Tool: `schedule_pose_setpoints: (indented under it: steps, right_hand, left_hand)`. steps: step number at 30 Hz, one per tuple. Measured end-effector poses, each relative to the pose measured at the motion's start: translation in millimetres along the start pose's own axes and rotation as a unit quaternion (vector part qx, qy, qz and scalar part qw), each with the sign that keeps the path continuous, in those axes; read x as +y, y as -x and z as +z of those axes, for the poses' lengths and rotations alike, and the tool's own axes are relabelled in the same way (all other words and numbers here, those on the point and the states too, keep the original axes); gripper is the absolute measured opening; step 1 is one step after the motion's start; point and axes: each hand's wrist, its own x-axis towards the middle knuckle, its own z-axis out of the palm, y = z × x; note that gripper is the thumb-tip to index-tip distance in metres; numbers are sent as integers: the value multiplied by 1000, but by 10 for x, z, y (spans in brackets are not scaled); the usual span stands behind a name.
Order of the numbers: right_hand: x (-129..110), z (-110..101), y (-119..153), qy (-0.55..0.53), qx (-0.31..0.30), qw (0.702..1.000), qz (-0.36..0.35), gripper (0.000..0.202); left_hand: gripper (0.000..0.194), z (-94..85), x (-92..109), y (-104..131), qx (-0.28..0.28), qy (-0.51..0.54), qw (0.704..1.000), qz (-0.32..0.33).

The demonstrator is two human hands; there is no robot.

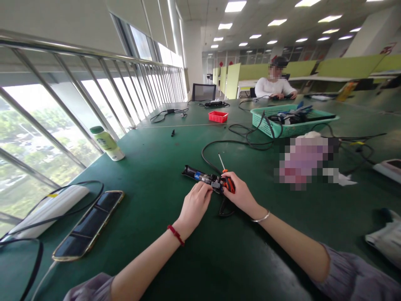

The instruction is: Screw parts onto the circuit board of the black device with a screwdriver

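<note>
In the middle of the green table (150,175) lies a long black device (202,176) with its inside showing, including a blue part. My left hand (194,205) is closed on its near end, the fingertips pinching around a small grey-black piece. A screwdriver (231,185) with a red and black handle is tucked in my right hand (242,194); its thin shaft points up and away from the device. The right fingertips also touch the device's near end. What exactly both sets of fingertips press on is partly hidden. A black cable loops beside and below my hands.
A phone (89,225) and a white cable-wrapped bar (50,209) lie left, near a green-capped bottle (107,143). Ahead are a red tray (218,117) and a teal basket (291,130) of parts. Cables cross the table. Another person (274,88) sits at the far side.
</note>
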Motion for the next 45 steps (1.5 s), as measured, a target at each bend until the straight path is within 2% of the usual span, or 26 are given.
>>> schedule_pose_setpoints:
  steps: [6, 11, 18, 29, 35, 41, 45]
  right_hand:
    - [53, 38, -27, -3, 5, 1000, 6, 32]
    - [52, 49, -36, -10, 6, 1000, 11, 32]
    - [75, 63, -42, -15, 8, 1000, 18, 33]
    - [94, 80, -32, -10, 7, 1000, 18, 33]
    - [111, 107, -41, -11, 7, 1000, 22, 32]
    - [77, 85, -61, -15, 4, 1000, 24, 32]
    - [52, 62, -66, -15, 4, 1000, 27, 32]
  left_hand:
    - [10, 124, 34, -159, 23, 33, 999, 9]
    - [7, 201, 18, -175, 28, 10, 999, 28]
    - [14, 186, -27, -159, 53, -2, 996, 74]
    - [19, 186, -97, -151, 46, -61, 992, 103]
    - [18, 161, -80, -191, 27, -79, 985, 149]
    - [13, 114, -50, -173, 41, 10, 996, 80]
    - [11, 117, -55, -126, 39, 28, 998, 43]
